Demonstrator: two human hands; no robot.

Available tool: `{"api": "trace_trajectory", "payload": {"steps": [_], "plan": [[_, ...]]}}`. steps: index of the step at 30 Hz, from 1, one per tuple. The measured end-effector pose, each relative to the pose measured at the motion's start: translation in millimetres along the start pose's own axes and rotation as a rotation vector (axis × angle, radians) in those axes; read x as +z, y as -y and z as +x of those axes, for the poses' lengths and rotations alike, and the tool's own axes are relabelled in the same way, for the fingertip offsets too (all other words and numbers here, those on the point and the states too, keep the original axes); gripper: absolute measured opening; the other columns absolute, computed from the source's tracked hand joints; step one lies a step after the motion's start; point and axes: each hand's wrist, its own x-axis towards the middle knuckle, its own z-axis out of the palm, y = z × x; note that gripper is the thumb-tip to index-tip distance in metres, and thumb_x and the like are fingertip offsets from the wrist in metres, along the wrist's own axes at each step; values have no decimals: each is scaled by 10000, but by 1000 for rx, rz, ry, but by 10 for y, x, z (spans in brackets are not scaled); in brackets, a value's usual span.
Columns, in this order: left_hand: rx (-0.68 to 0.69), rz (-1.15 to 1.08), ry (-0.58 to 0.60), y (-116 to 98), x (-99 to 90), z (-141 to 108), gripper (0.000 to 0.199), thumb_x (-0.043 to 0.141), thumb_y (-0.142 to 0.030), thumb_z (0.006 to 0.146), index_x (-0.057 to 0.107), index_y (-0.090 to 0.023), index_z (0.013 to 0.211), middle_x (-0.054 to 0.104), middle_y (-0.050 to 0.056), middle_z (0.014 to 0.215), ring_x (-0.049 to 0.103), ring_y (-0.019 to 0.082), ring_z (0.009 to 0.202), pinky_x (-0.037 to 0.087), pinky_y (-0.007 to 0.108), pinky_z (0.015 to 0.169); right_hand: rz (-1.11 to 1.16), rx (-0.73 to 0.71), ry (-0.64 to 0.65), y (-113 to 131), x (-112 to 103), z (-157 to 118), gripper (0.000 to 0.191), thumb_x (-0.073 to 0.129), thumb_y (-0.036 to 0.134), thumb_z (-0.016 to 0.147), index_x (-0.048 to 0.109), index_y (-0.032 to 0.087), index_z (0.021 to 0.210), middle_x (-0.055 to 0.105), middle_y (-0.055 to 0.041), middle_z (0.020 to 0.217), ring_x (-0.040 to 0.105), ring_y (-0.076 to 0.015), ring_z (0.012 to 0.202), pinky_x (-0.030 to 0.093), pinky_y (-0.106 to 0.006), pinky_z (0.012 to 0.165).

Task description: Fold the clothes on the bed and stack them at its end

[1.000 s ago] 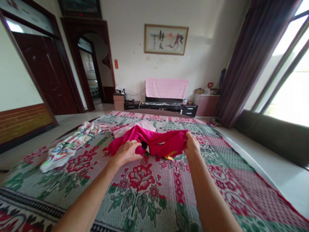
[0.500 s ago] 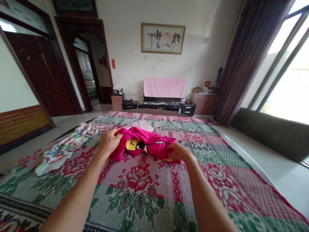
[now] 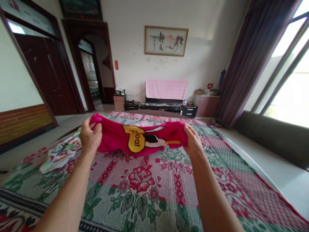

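A bright pink printed garment (image 3: 113, 137), with a yellow patch, black letters and a white-and-black figure, is stretched sideways between my hands above the bed-like surface. Its exact kind is hard to make out from the folds. My left hand (image 3: 91, 133) grips its left end, thumb pressed against the fingers. At the right end, my right hand (image 3: 193, 138) pinches the edge, fingers behind the cloth. Left of and below my left hand lies a crumpled white garment (image 3: 59, 154) with a colourful print. Behind the pink cloth, a pale pink cloth (image 3: 142, 123) shows only in part.
Everything lies on a flowered red, green and white cover (image 3: 142, 196). Beyond its far edge stands a low black TV cabinet (image 3: 190, 111), with a pink cloth (image 3: 166, 88) draped over the screen. A dark sofa-like backrest (image 3: 270, 135) runs along the right under the window.
The pink garment has been lifted and pulled out wide, so its print shows. My left hand moved left and up; my right hand moved slightly right and up. The view shifted a little.
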Motion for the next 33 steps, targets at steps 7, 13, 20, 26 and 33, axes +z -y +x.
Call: {"api": "trace_trajectory", "payload": {"steps": [7,13,20,26,33], "plan": [[299,214,388,-395,211,-418,518,589,-256,764,559,-161,1272,444,142,1451,443,317,1318,378,426,1090,32,143,3,-67,130,-62,343,788,398,586,589,197,780,632,36,650,587,-98,558,479,-191,526],[291,-271,853,-1042,364,-1034,686,686,-390,726,486,-189,1351,694,100,1131,665,241,994,526,324,851,-33,172,233,-105,444,-283,329,751,447,631,616,200,801,642,45,684,570,-83,562,464,-180,522],[-221,-574,827,-974,571,-1133,328,540,-358,789,648,-192,1051,737,40,864,688,187,762,494,251,587,-228,122,702,-25,402,-381,325,616,405,825,663,256,1110,691,-10,1011,632,-122,863,530,-264,788],[-191,-553,1052,-909,430,-989,369,611,-462,755,684,-156,950,730,54,904,670,197,818,485,251,642,-232,45,731,-71,341,-322,477,606,399,854,541,307,1317,531,-17,1385,470,-196,1275,371,-387,1094],[23,-270,1027,-853,660,-1192,344,559,-466,777,669,-147,707,652,28,666,588,166,669,422,253,592,-215,0,672,-79,505,-433,676,617,405,829,368,311,1450,438,-21,1466,406,-207,1335,364,-365,1093]]}}
